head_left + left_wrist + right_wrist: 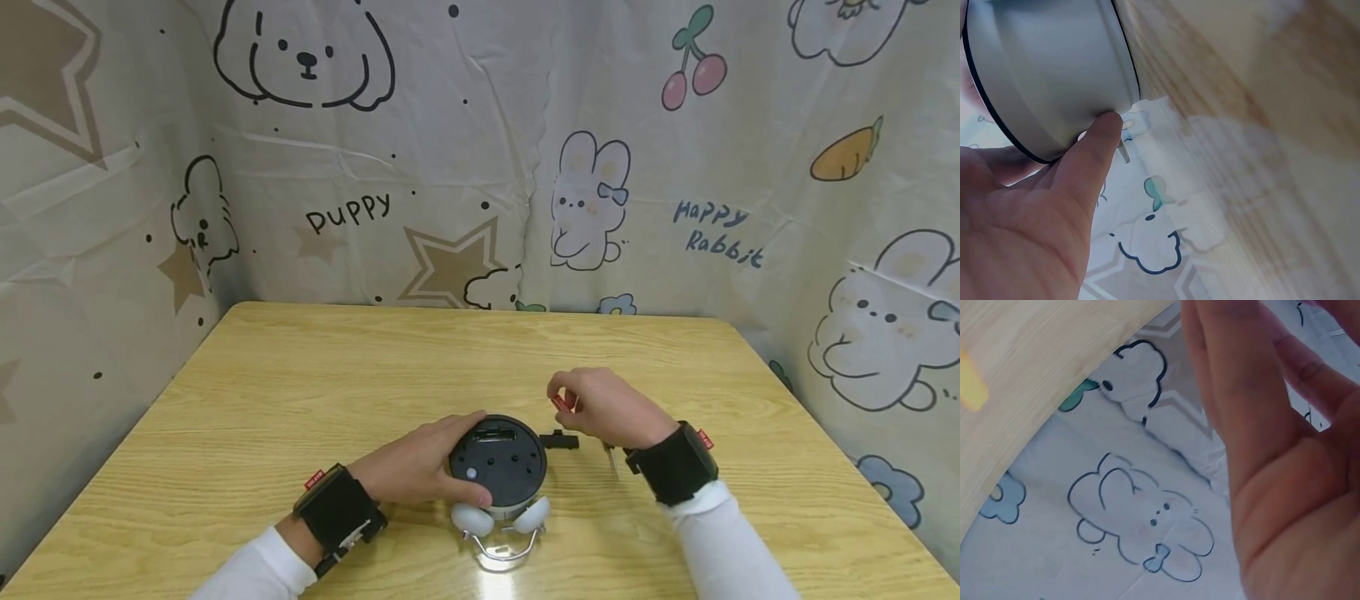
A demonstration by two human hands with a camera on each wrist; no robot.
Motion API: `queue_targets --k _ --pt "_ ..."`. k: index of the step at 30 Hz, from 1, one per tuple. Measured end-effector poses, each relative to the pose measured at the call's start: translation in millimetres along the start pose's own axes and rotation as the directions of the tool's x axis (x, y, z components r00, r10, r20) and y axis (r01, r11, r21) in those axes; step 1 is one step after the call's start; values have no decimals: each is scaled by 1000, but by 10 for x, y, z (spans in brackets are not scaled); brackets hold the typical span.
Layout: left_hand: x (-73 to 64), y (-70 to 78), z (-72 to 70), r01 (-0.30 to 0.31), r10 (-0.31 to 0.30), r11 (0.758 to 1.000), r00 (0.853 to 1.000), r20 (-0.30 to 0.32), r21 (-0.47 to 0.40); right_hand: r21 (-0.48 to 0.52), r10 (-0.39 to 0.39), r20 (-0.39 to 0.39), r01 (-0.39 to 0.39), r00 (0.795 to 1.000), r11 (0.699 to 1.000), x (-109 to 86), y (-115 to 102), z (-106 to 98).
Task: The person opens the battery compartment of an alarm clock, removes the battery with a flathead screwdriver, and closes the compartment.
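Observation:
A round twin-bell alarm clock (510, 471) lies face down, its black back up and its white bells (472, 520) and wire handle toward me. The battery slot (491, 435) in its back is uncovered. My left hand (427, 462) grips the clock's left side, thumb at the lower edge. In the left wrist view, fingers press the pale side of the clock case (1054, 69). Right of the clock, my right hand (607, 406) pinches a small red battery (561, 404) above the table. The right wrist view shows the right hand (1272, 431) with the battery hidden.
A small black cover (560, 440) lies just right of the clock. Near the right wrist, a thin metal piece (611, 458) rests on the wooden table (337, 367). A printed curtain (465, 167) hangs behind the table and along both sides.

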State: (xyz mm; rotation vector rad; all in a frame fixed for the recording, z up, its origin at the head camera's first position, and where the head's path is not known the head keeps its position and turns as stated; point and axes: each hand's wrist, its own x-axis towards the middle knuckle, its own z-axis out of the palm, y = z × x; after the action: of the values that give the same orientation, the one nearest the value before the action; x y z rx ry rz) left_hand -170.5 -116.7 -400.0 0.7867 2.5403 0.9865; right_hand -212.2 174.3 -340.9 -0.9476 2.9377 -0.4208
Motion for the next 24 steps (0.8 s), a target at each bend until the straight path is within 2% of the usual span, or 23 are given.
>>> queue_targets --k 10,24 --pt "-11 9 -2 -5 5 1000 1000 0 8 -11 111 30 -110 993 994 5 216 13" --pt "-8 16 -2 -3 3 1000 1000 -4 8 36 254 45 -256 966 966 -31 548 -2"
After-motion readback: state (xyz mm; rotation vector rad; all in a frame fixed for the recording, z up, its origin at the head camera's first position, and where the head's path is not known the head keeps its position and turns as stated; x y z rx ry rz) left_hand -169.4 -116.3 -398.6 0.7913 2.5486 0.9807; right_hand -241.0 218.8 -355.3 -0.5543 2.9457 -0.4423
